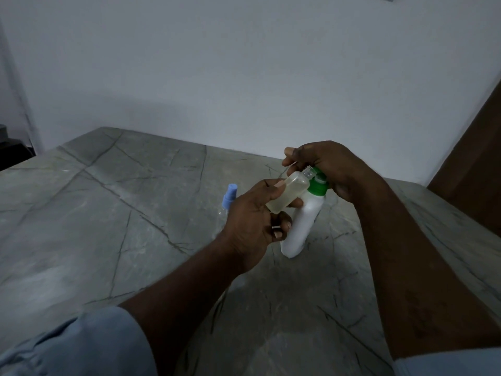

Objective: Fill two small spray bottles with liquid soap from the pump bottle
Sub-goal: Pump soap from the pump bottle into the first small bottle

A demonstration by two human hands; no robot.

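Holding the small spray bottle [287,191] tilted at centre frame, the left hand [253,223] pinches its body, open neck at the green pump [317,185] of the white pump bottle [301,226]; the right hand [325,164] is curled over that pump. Light, rigid plastic, likely slippery with soap; mid-body suits. A blue-capped second bottle [229,198] stands just left. The bench [108,213] leaves wide room left, its edge near at right

We see dim, cool, bluish light, no clear source; wall [244,63] evenly grey. Soft faint shadows under forearms on stone tabletop [108,213]. No glare. Wide-angle bending at edges: table borders curve. Sleeve [67,348] near bottom soft, blurred; centre fairly sharp, slightly grainy
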